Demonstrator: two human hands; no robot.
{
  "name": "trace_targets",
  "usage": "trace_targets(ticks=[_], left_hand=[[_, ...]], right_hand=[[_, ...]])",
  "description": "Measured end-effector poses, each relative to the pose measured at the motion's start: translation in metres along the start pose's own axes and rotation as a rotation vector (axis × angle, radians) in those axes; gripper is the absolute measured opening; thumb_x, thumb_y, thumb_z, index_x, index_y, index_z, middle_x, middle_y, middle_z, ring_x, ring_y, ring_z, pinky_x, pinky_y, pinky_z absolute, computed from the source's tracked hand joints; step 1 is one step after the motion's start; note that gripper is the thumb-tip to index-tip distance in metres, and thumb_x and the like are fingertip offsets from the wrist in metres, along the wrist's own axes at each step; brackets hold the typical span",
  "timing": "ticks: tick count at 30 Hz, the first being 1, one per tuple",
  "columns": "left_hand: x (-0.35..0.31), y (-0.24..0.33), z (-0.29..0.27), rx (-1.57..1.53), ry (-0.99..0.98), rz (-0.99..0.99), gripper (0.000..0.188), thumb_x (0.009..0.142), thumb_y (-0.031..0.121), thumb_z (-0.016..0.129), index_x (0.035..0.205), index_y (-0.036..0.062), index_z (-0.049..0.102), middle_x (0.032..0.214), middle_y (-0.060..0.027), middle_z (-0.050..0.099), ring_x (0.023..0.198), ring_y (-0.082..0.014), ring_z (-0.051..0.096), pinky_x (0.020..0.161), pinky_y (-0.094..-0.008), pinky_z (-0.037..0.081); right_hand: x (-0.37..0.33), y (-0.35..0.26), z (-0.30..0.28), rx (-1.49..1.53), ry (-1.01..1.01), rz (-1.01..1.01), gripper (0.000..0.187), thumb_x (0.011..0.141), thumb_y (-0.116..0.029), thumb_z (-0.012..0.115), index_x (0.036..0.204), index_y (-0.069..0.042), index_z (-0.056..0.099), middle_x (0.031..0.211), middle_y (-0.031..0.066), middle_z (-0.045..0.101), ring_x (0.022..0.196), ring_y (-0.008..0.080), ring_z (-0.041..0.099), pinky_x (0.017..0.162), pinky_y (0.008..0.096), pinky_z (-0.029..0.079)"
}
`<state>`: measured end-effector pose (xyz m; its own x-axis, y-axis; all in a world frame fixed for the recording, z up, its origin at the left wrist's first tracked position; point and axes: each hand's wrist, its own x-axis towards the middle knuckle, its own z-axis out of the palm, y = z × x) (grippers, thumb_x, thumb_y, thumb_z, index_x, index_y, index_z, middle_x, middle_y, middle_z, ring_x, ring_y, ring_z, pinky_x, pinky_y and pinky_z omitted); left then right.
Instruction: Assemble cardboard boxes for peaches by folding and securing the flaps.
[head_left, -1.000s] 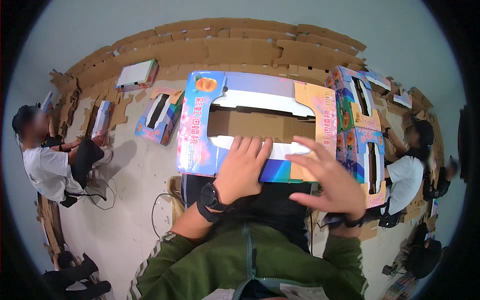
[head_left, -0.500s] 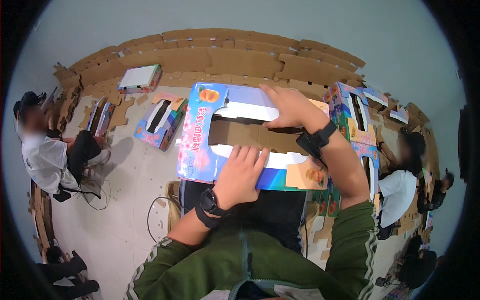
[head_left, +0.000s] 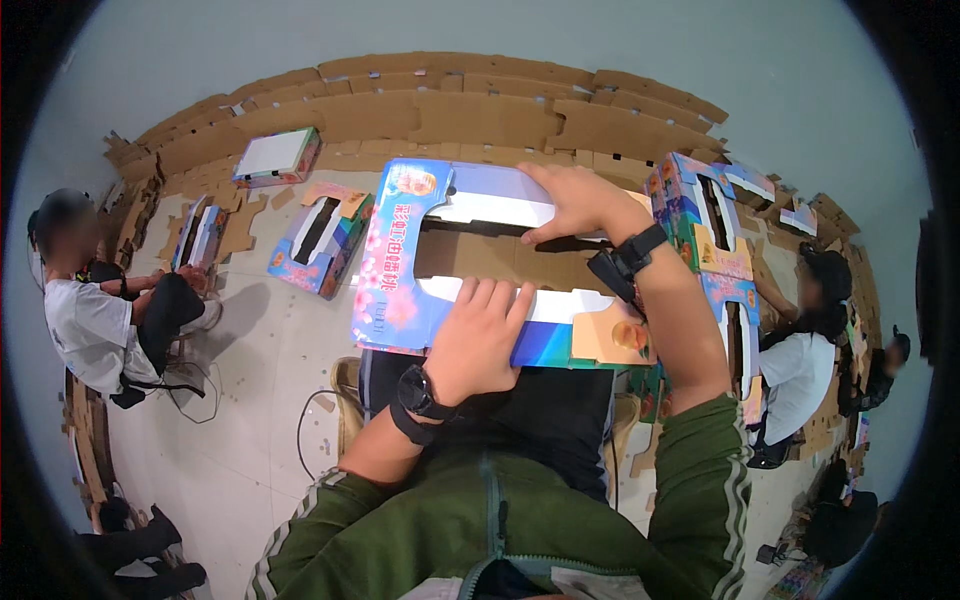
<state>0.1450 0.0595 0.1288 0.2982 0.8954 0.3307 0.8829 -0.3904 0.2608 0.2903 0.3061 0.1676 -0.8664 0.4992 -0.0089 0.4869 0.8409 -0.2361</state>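
Dark green zip jacket (head_left: 560, 500) with white-striped sleeves up front, and just past it black trousers (head_left: 510, 420). Over the thighs sits a printed blue, pink and orange cardboard carton (head_left: 575, 305), wide cutout facing up, bare brown inside. Left hand (head_left: 475, 340), black watch (head_left: 416, 392) on that wrist, lies on the near side with fingers together and a bit bent over the white strip; can't tell if they're actually pinching it. Right hand (head_left: 585, 205), black wristband (head_left: 640, 252), reaches across to the far strip and has hold of it, thumb at the cutout's rim, fingers spread over the top.

Further out, a similar printed carton (head_left: 298, 265) sits on the pale floor (head_left: 240, 420) to the left, and a stack of printed cartons (head_left: 688, 200) stands to the right. Folks in white shirts sit either side. Way back there's a white-topped carton (head_left: 272, 157), then brown cardboard sheets (head_left: 480, 120) lining the pale wall (head_left: 480, 30).
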Motion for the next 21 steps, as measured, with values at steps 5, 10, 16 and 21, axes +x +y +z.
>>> trace_targets(ticks=[5,10,16,21], left_hand=[[-0.001,0.001,0.001,-0.007,0.013,0.002,0.092,0.059,0.023,0.085,0.142,-0.0012,0.052,0.121,-0.0201,0.059,0.116,-0.0384,0.057,0.109,-0.0472,0.041],[-0.004,-0.001,0.002,-0.008,0.012,0.029,0.093,0.060,0.023,0.085,0.144,-0.0006,0.050,0.126,-0.0208,0.058,0.118,-0.0385,0.057,0.109,-0.0477,0.041],[-0.003,0.000,0.004,-0.010,0.043,0.038,0.094,0.060,0.021,0.085,0.144,-0.0003,0.050,0.126,-0.0204,0.058,0.119,-0.0385,0.056,0.110,-0.0480,0.040],[-0.005,-0.001,0.001,-0.012,0.037,0.032,0.094,0.059,0.021,0.084,0.143,-0.0004,0.051,0.127,-0.0203,0.058,0.119,-0.0383,0.056,0.111,-0.0481,0.040]], right_hand=[[-0.006,-0.003,0.000,0.094,0.044,-0.001,0.122,0.062,-0.060,0.094,0.156,-0.002,0.043,0.141,0.0310,0.060,0.128,0.0473,0.060,0.109,0.0488,0.048],[-0.029,-0.006,-0.011,0.048,0.204,-0.062,0.128,0.059,-0.058,0.097,0.158,0.000,0.041,0.152,0.0297,0.051,0.141,0.0452,0.049,0.119,0.0486,0.041],[-0.083,0.011,-0.024,0.079,0.198,0.188,0.123,0.060,-0.051,0.098,0.157,0.000,0.041,0.152,0.0280,0.052,0.143,0.0435,0.049,0.120,0.0464,0.040],[-0.093,0.009,-0.022,0.089,0.229,0.096,0.109,0.062,-0.045,0.098,0.150,-0.002,0.051,0.147,0.0233,0.058,0.137,0.0417,0.055,0.117,0.0451,0.043]])
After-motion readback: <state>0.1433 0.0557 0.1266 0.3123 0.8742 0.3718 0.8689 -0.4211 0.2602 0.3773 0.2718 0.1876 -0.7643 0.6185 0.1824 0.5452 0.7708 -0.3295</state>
